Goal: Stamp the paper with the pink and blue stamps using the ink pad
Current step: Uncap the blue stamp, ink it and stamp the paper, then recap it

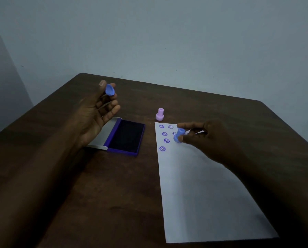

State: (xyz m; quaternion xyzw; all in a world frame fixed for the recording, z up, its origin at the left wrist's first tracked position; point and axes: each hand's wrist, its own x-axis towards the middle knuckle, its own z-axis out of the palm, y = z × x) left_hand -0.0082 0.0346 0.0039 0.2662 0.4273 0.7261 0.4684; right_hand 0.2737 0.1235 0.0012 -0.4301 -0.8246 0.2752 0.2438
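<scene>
The right hand (208,138) and blue stamp (178,135) hide some stamped marks.

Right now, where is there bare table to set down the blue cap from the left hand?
Bare table lies in front of the ink pad, left of the paper. The far strip behind the pink stamp is free too. It is crowded where the right hand holds the blue stamp over the prints. The left hand holds the blue cap.
</scene>
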